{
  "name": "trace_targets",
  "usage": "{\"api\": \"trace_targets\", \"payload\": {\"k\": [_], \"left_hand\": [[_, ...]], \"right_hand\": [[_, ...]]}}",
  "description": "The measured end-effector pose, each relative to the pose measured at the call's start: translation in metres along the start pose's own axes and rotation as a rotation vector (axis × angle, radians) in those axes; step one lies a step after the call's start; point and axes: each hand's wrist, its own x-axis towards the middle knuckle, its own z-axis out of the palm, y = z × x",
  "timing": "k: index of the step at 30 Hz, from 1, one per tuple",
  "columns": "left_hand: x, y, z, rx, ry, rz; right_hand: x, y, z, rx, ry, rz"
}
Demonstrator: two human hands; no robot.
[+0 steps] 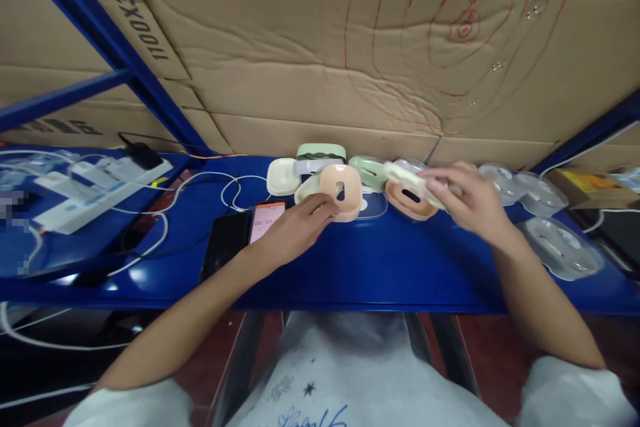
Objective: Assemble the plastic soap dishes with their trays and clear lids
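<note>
My left hand point(300, 223) is closed on the lower edge of a peach plastic cover point(353, 188), rounded square with a curved hole, tilted up above the blue table. In my right hand point(473, 197), slightly blurred, is a cream plastic cover point(406, 177), pinched at its right end. Below that cover rests a peach slotted cover point(400, 205), partly hidden. Between the two hands lies a light green slotted cover point(367, 167). Behind my left hand are a cream lid point(283, 179) and a green plastic case point(321, 149).
Clear plastic shells point(563, 250) sit at the right, near an open cardboard box point(595, 190). To the left are a lit phone point(267, 213), a dark flat device point(225, 240), white cables and a power strip point(75, 203). Cardboard point(280, 53) walls the back.
</note>
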Motion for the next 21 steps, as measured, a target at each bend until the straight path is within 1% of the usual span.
{"api": "trace_targets", "payload": {"k": [1,3,6,8,10,13,15,17,19,21], "left_hand": [[0.008,-0.005,0.005,0.008,-0.022,0.048],[0.023,-0.015,0.014,0.053,-0.063,0.124],[0.039,-0.025,0.02,0.141,-0.066,0.165],[0.041,-0.023,0.022,0.184,-0.071,0.144],[0.038,-0.015,0.023,0.212,-0.086,0.092],[0.031,-0.001,0.026,0.216,-0.092,0.014],[0.029,0.005,0.029,0.222,-0.091,-0.01],[0.029,0.007,0.031,0.243,-0.09,-0.021],[0.029,0.009,0.031,0.265,-0.09,-0.02],[0.028,0.012,0.032,0.273,-0.091,-0.004]], "right_hand": [[0.013,0.007,0.001,-0.073,0.022,0.016],[0.037,0.018,0.015,-0.15,0.002,-0.013],[0.069,0.026,0.053,-0.136,-0.076,-0.138],[0.085,0.029,0.081,-0.12,-0.114,-0.206],[0.097,0.03,0.106,-0.105,-0.153,-0.236],[0.112,0.031,0.129,-0.096,-0.213,-0.244],[0.121,0.033,0.136,-0.096,-0.232,-0.252],[0.125,0.036,0.136,-0.085,-0.204,-0.245],[0.12,0.045,0.127,-0.064,-0.139,-0.188],[0.105,0.063,0.111,-0.056,-0.09,-0.061]]}}
